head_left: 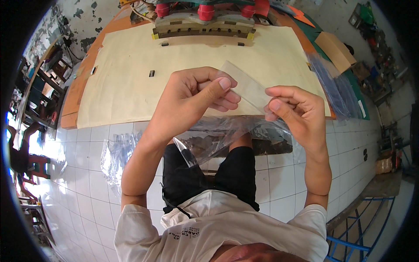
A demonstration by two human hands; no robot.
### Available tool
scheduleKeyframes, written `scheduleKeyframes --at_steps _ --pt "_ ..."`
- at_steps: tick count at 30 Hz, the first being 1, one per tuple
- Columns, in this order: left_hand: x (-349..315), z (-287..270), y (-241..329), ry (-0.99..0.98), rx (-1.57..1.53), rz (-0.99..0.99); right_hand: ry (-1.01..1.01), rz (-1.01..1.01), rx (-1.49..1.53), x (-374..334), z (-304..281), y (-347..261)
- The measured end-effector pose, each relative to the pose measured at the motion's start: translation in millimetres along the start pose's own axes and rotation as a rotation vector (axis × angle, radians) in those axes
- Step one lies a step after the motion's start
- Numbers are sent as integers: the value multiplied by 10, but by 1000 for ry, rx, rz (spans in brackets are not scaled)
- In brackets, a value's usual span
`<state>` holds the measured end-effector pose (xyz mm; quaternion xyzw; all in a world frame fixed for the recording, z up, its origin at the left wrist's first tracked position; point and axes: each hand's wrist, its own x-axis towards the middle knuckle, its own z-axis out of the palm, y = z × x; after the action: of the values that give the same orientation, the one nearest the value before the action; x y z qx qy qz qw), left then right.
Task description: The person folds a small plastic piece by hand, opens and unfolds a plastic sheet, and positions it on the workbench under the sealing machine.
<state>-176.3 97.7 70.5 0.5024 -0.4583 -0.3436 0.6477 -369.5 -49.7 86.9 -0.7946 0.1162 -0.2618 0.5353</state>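
Note:
Above the near edge of the table, a small clear plastic piece (247, 84), flat and rectangular, is stretched between my hands. My left hand (196, 91) pinches its left edge between thumb and fingers. At its lower right corner, the fingertips of my right hand (299, 109) are closed on it. Whether it is a single sheet or a small bag, I cannot tell. Under both hands lies a cream sheet (126, 87) covering most of the tabletop. Crumpled clear plastic film (209, 137) hangs below the table edge over my lap.
A heavy metal machine with red knobs (206, 13) stands at the table's far side. Small black blocks (151, 73) sit on the cream sheet. To the right are a cardboard box (336, 50) and clear plastic sheets (338, 94). More film (118, 157) hangs at left; a blue metal frame (358, 236) stands lower right.

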Motion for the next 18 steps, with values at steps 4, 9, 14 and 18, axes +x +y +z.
scheduleKeyframes --at_steps 4,9,14,18 --pt "2 -7 -6 1 -1 3 13 7 11 9 10 9" --pt "0 -15 -8 1 -2 5 7 -13 -9 24 11 22" --pt "3 -5 13 34 -9 10 9 -10 -25 29 19 15" --pt "0 -32 19 29 -13 2 6 -4 -10 25 24 12"
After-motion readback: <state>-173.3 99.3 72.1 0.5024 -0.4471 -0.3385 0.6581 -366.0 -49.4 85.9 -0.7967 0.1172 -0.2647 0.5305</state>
